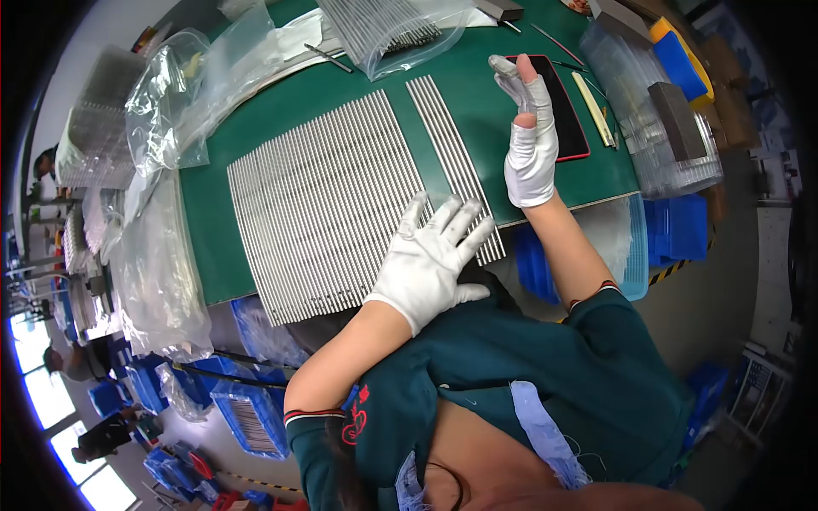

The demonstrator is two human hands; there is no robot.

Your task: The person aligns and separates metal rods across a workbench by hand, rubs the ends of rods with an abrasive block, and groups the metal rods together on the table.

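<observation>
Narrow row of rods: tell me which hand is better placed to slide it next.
Left, probably. The left hand spans from the wide row to the narrow row, fingers spread; the right hand is off by the black panel.

Setting: a factory workshop. Green workbench (220,247) carries rows of metal rods (328,204); blue plastic bins (682,226) and yellow-black floor tape (669,271) show beyond.

Rods (324,187) partly hidden, top bag (441,27) cut off
</observation>
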